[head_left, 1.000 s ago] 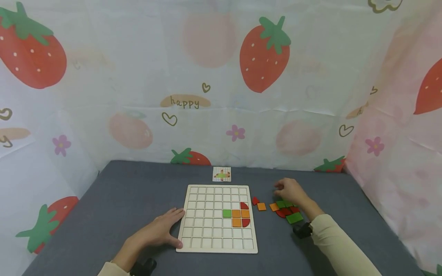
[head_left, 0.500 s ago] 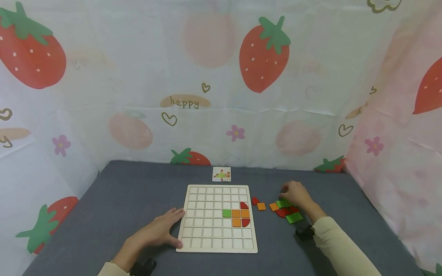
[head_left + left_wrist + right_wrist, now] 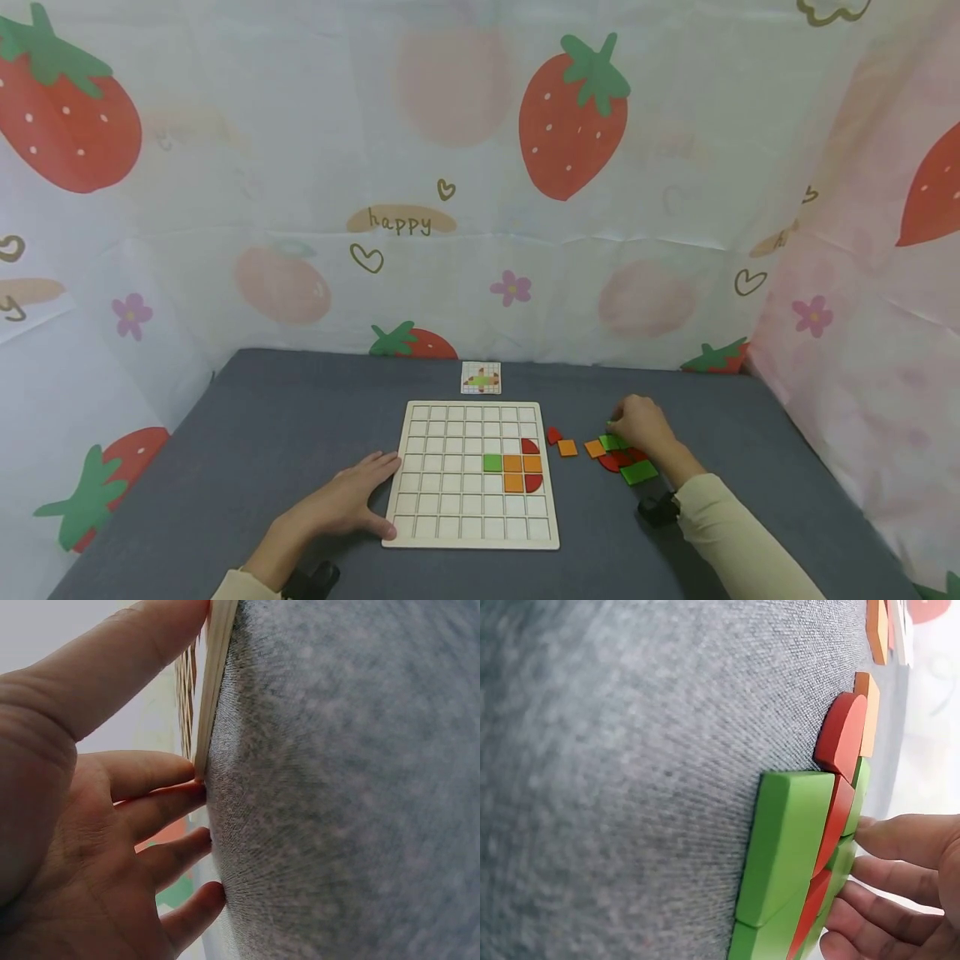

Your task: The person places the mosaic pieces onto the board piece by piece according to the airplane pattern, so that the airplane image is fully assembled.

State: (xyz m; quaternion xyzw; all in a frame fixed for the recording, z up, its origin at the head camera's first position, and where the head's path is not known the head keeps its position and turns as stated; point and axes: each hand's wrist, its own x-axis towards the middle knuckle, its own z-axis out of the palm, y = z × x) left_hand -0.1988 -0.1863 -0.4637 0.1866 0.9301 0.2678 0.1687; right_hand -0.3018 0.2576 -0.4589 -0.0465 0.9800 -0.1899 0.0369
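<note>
A pale wooden grid board [image 3: 450, 504] carries a few orange, red and green blocks in its right-hand cells. My left hand [image 3: 348, 496] rests at its left side, fingers spread. In the left wrist view the thumb [image 3: 150, 645] and a fingertip touch the board's edge [image 3: 214, 682]. My right hand [image 3: 645, 425] is over the far side of a cluster of coloured blocks. It pinches a green block [image 3: 842, 859] between thumb and fingertips; a bit of green shows by the fingertips in the head view. Red blocks [image 3: 844, 739] and a green block [image 3: 639, 473] lie nearer.
A small pattern card [image 3: 482, 378] lies beyond the board. Between board and cluster are a red block [image 3: 554, 436] and an orange block [image 3: 567, 448]. Another orange block [image 3: 595, 449] edges the cluster. A printed curtain [image 3: 480, 283] stands behind the grey table [image 3: 315, 400].
My right hand has drawn slightly back toward the cluster, and its fingers have closed on a green block, with green now showing at the fingertips. The left hand and board stay put.
</note>
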